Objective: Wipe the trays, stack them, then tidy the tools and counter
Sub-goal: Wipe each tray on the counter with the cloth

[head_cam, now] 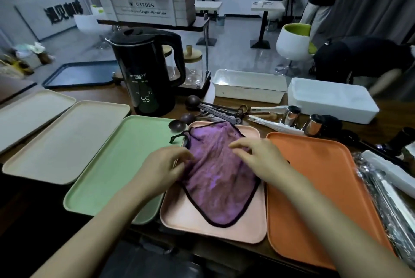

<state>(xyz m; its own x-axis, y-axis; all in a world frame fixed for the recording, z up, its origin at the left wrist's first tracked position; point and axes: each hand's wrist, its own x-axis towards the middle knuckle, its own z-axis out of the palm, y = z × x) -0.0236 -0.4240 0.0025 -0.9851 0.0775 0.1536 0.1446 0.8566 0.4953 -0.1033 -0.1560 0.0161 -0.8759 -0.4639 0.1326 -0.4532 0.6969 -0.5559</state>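
Both forearms reach in to the purple cloth [215, 179]: the left hand [165, 164] curls its fingers round the cloth's left edge, bunching it, while the right hand [258, 156] sets bent fingertips on its upper right part; whether they pinch the fabric cannot be told. Crumpled, the cloth lies on the pink tray [213, 231], long axis running away from the camera, rounded corner toward the near rim, black loop [177, 137] at the far left. A green tray [107, 170] lies just beside on the left and an orange tray [314, 188] on the right, all three lengthwise.
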